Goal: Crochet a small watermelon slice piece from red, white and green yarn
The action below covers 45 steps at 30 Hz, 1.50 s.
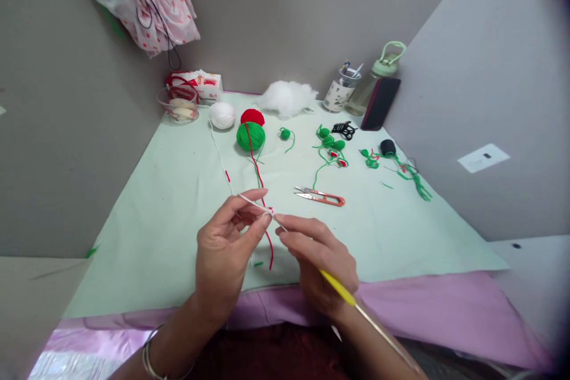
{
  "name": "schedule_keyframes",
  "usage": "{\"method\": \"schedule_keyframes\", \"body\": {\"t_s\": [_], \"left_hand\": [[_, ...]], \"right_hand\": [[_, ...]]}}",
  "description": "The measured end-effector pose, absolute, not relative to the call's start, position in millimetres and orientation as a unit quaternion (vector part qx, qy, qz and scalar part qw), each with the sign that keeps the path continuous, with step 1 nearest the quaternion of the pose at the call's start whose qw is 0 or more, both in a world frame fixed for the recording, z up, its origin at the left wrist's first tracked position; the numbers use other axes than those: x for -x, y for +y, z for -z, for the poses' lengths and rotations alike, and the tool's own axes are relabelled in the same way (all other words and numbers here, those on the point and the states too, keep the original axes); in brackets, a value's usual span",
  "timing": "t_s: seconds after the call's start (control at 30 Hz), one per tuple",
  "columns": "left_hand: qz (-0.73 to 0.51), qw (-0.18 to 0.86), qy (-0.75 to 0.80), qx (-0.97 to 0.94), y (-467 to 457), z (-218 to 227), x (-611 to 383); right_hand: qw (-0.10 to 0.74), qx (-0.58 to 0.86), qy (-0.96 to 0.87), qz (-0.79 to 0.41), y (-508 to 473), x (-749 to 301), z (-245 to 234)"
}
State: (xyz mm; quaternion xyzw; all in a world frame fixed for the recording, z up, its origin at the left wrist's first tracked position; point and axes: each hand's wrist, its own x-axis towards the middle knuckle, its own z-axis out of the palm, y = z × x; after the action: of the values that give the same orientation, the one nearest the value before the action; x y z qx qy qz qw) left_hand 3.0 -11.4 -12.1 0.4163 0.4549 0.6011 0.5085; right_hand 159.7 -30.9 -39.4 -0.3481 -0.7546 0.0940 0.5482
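My left hand (229, 252) pinches a tiny crochet piece (269, 212) of white and red yarn, with a white strand looped over its forefinger. That strand runs back to a white yarn ball (222, 114). My right hand (320, 264) grips a yellow-handled crochet hook (342, 292) whose tip meets the small piece. A red strand (268, 243) hangs down from the work. Red yarn also leads toward the red ball (252, 116) behind the green ball (250, 136).
Orange thread snips (321, 196) lie just beyond my hands on the pale green cloth (169, 202). Small green crocheted pieces (332, 145), a black hair clip (344, 129), white stuffing (287, 97), a tissue pack (198, 84), a pen cup (341, 92), a bottle (378, 74) and a phone (380, 104) sit further back.
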Motion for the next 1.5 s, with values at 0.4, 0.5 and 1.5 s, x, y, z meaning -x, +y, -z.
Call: {"method": "schedule_keyframes", "body": {"t_s": [0.4, 0.5, 1.5], "left_hand": [[-0.625, 0.425, 0.452, -0.474, -11.0, 12.0, -1.2], [-0.617, 0.402, 0.454, -0.502, -13.1, 13.0, -2.4], [-0.457, 0.602, 0.441, -0.485, -2.9, -4.1, 8.8]], "right_hand": [[0.562, 0.353, -0.740, -0.108, -30.6, -153.9, 34.2], [0.570, 0.367, -0.727, -0.106, -29.4, -151.5, 34.8], [0.615, 0.338, -0.533, -0.472, -23.5, -175.8, 16.3]]}}
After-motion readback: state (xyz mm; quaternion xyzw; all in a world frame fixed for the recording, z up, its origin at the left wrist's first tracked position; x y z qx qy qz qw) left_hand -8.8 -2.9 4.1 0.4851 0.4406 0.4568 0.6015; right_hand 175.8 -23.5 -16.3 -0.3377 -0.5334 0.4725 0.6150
